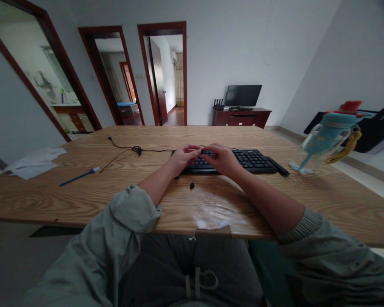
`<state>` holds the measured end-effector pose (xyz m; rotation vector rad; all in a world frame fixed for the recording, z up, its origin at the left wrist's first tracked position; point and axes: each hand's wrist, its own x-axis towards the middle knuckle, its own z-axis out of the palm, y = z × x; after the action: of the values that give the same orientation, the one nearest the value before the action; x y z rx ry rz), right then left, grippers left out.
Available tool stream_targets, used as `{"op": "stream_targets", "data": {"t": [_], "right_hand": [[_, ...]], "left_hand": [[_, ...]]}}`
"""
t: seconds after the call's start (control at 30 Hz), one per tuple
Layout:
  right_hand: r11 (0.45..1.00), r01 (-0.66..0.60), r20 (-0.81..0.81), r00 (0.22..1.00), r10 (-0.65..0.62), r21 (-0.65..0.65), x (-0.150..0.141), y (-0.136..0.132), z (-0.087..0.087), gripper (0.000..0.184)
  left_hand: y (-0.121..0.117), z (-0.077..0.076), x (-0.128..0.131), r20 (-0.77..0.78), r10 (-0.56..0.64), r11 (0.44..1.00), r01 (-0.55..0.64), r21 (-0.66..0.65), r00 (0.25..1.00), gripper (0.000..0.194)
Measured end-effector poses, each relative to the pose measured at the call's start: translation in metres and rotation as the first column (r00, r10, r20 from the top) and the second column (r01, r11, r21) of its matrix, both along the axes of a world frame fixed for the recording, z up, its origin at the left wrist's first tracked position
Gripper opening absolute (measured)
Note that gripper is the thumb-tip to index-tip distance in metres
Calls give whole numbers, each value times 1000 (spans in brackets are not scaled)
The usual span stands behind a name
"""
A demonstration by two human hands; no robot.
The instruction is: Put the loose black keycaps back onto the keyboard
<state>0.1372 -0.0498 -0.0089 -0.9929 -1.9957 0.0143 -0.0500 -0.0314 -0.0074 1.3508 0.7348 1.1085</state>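
Observation:
A black keyboard (254,161) lies on the wooden table in front of me, its middle covered by my hands. Above its keys, my left hand (186,156) is closed in a pinch. My right hand (222,157) meets it with thumb and fingers also pinched. Something small and dark seems to be between the fingertips, too small and covered to name. On the table, just nearer to me than the keyboard, rests a small black piece (192,186), perhaps a keycap.
To the left lie a thin black cable (153,150), a blue-handled brush (78,177) and white tissues (35,162). A black strip-like object (277,166) sits against the keyboard's right end. Farther right stands a clear and blue bottle (323,138). The wooden table (109,209) has clear film at its front edge.

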Motion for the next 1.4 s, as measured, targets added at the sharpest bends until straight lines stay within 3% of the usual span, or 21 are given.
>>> {"op": "stream_targets", "data": {"t": [0.6, 1.03, 1.23, 1.4], "right_hand": [[999, -49, -13, 999, 49, -3, -4, -10, 5, 26], [978, -119, -126, 987, 98, -169, -3, -12, 5, 26], [952, -227, -146, 969, 199, -207, -6, -13, 6, 36], [940, -245, -114, 968, 224, -238, -8, -14, 6, 26]], "left_hand": [[1, 1, -2, -75, -19, 998, 23, 63, 997, 48], [3, -1, -4, -112, 1, 997, 8, 79, 994, 43], [1, -1, -1, -122, -51, 995, 61, 84, 991, 37], [-3, 0, 1, -191, -46, 992, 68, 110, 980, 31]]}}
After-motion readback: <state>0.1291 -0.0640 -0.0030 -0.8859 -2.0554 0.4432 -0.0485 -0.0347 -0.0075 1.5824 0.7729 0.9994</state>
